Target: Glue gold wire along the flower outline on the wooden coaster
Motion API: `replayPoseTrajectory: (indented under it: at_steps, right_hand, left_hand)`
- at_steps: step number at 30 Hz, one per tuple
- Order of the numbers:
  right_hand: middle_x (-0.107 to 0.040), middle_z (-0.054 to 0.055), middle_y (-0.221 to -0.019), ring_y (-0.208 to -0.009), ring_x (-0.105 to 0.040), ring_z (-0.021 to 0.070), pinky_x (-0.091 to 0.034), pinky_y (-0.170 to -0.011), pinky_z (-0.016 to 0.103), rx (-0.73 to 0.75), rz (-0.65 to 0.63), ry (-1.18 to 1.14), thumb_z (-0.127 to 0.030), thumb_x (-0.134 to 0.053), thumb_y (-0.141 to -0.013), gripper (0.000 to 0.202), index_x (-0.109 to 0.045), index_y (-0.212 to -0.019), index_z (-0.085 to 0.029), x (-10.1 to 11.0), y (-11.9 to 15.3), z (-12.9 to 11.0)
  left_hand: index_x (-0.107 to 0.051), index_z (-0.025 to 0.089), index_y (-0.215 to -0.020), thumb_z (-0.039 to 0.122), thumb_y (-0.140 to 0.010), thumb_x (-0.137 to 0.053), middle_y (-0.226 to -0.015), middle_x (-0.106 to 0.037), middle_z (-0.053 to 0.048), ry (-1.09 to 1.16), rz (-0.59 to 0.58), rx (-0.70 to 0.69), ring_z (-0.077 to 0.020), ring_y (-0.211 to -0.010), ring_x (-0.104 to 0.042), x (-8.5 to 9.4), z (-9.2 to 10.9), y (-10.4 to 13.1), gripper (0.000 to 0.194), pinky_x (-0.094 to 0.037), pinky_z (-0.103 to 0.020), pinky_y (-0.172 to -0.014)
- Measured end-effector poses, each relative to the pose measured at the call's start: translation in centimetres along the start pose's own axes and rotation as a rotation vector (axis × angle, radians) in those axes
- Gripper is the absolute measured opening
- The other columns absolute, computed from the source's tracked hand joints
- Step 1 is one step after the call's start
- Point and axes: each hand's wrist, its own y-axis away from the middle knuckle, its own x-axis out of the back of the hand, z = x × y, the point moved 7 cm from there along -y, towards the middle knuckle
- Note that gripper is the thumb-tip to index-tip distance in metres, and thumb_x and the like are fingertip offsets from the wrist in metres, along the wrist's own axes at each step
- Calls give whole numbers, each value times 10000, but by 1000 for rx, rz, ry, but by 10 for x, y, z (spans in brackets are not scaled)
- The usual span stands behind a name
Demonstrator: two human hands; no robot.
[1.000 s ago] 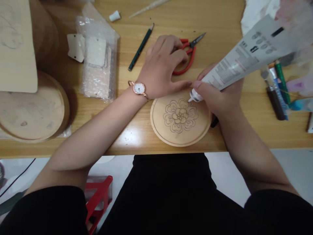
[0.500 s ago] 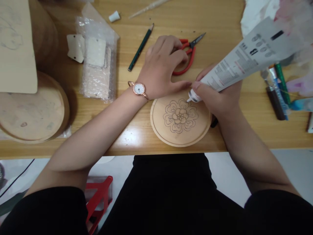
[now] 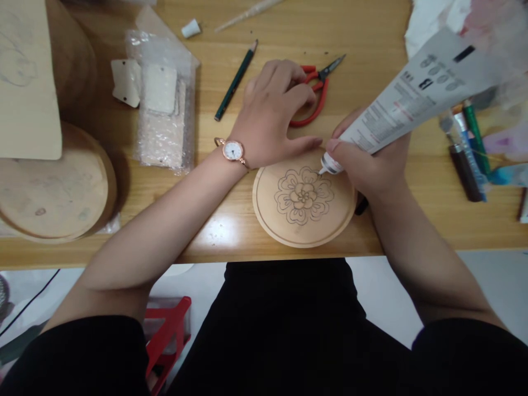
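Note:
A round wooden board (image 3: 268, 220) with a flower drawn on it lies near the table's front edge. My right hand (image 3: 371, 159) is wrapped round a large white tube (image 3: 404, 99), whose nozzle points down at the upper right petals. My left hand (image 3: 276, 115) rests at the board's upper left rim, fingers apart and curled, thumb stretched towards the nozzle. Its fingertips are beside the handles of red-handled scissors (image 3: 324, 102). A watch (image 3: 233, 150) is on the left wrist.
Left of my left hand lie a dark green pencil (image 3: 235, 82), a white cap (image 3: 191, 28) and a bubble-wrap packet (image 3: 165, 126). Wooden discs (image 3: 53, 192) stand at the far left. Brushes (image 3: 464, 170) and crumpled tissue (image 3: 429, 22) are at the right.
The tube in my right hand has shifted slightly to the right, its nozzle moving a little outward along the petal. My left hand has barely moved.

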Motion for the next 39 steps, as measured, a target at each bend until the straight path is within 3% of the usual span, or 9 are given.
replayPoseTrajectory:
  at_steps: [5,10,16,26,34,39]
  right_hand:
    - [-590,-41,-566,-514,-526,115,-449,-504,279,-35,-30,-24,-158,-678,-636,117,-584,-603,-220,-2,1,3]
    - [-607,-44,-593,-530,-541,118,-465,-521,280,-50,81,-62,-141,-661,-623,112,-603,-610,-236,5,1,5]
    - [-598,-43,-569,-506,-542,108,-447,-491,268,-51,26,-86,-143,-666,-639,95,-606,-619,-214,0,1,4]
    - [-589,-31,-573,-514,-538,120,-438,-498,288,-10,-9,-50,-110,-670,-619,135,-593,-606,-221,-1,0,3]
    - [-571,-37,-591,-522,-534,128,-450,-511,302,23,-84,-29,-241,-737,-688,159,-584,-642,-237,-3,2,-2]
    - [-577,-41,-576,-507,-534,123,-443,-496,291,36,-110,-40,-229,-724,-695,144,-587,-650,-240,-4,3,-6]
  left_hand:
    - [-642,233,-1062,732,-733,-568,-1266,-551,-134,-7,-5,18,-341,-1218,-466,1,1,-1,602,-340,-513,-1015]
    - [-669,182,-1047,657,-699,-571,-1248,-573,-171,1,-2,63,-310,-1223,-482,5,5,-2,597,-338,-527,-968]
    - [-653,217,-1053,689,-746,-583,-1252,-559,-149,-8,4,19,-351,-1216,-478,2,2,-1,567,-357,-522,-1015]
    - [-648,201,-1068,668,-745,-628,-1255,-556,-138,-13,25,2,-338,-1234,-475,3,2,0,567,-361,-492,-1015]
    - [-635,235,-1082,627,-744,-651,-1264,-550,-96,-53,5,28,-308,-1236,-475,4,3,1,517,-372,-471,-1029]
    - [-650,212,-1077,642,-731,-671,-1264,-560,-126,-43,10,21,-321,-1225,-480,2,3,0,552,-376,-486,-1010]
